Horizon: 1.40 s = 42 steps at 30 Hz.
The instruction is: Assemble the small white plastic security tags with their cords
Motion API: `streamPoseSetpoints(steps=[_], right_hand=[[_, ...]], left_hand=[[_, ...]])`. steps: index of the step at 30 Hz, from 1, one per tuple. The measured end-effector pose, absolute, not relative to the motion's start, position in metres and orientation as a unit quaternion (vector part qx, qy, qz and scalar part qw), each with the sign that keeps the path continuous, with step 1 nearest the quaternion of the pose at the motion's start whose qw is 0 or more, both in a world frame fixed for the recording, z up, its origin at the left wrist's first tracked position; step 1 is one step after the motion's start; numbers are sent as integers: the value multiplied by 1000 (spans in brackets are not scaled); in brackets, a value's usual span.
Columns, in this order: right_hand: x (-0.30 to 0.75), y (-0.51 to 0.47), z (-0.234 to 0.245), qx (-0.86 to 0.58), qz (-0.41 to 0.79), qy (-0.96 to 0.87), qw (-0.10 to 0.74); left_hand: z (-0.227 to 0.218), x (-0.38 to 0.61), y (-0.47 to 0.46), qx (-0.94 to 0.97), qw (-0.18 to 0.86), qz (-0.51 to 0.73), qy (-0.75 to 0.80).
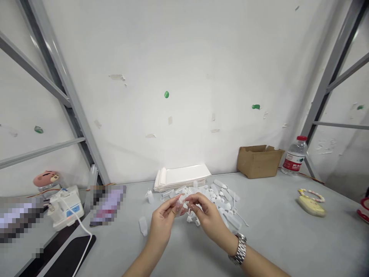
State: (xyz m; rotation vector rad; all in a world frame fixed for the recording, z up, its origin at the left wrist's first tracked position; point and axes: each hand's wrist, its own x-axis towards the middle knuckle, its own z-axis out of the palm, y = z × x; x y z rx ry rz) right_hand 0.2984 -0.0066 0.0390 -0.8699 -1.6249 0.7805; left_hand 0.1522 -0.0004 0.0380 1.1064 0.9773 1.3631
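Both hands meet just above the tabletop [273,238], in front of the person. The left hand [163,225] has its fingers closed around a small clear bottle [180,206], holding it a little off the surface. The right hand [206,215], with a wristwatch [239,249] on its wrist, pinches the bottle's upper end with its fingertips. Whether a cap or nozzle sits between them is too small to tell. From where I stand, this looks like the fitting or twisting stage on one bottle. That work calls for a steady pinch and a small turn at the fingertips rather than any reach.

The pile of bottles [221,200] lies just beyond the right hand. A few strays sit apart from it, one loose bottle [143,226] lying near the left wrist. Behind the pile is a stack of white paper bags [181,177] against the wall.

There is bare tabletop to the right, before the cardboard box [258,161], the water bottle [294,156] and a yellow trinket [311,202]. The left is tighter, with a white device [65,206], its cable and a dark screen [72,254] near the edge.
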Motion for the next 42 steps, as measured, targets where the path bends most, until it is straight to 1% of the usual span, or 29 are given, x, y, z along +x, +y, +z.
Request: streamPoseSetpoints(steps=[4, 11, 14, 16, 18, 21, 24, 27, 30, 33, 39, 42], right_hand=[[299, -6, 40, -374, 317, -675, 551], [301, -6, 37, -350, 226, -719, 557], [301, -7, 39, -351, 221, -718, 559], [301, -8, 42, -356, 248, -712, 552], [301, -7, 46, -364, 307, -685, 551], [301, -3, 50, -376, 414, -603, 569], [302, 1, 51, -369, 471, -542, 590], [301, 2, 49, -357, 491, -537, 585], [300, 0, 45, -366, 486, -553, 570], [297, -3, 44, -372, 470, -547, 583], [290, -8, 44, -333, 520, -529, 581], [290, -7, 42, -331, 522, -539, 573]], left_hand=[[39, 152, -1, 449, 559, 563, 412], [43, 154, -4, 428, 563, 577, 409], [44, 154, -4, 421, 563, 578, 413], [45, 153, -2, 422, 552, 587, 415], [46, 151, 0, 442, 537, 590, 410], [47, 150, 3, 486, 522, 574, 403], [46, 151, 3, 506, 521, 556, 404], [46, 152, 2, 508, 533, 544, 401], [45, 153, 1, 508, 547, 534, 397], [46, 154, -1, 495, 551, 540, 401], [49, 155, -5, 455, 576, 543, 409], [51, 153, -3, 440, 595, 539, 402]])
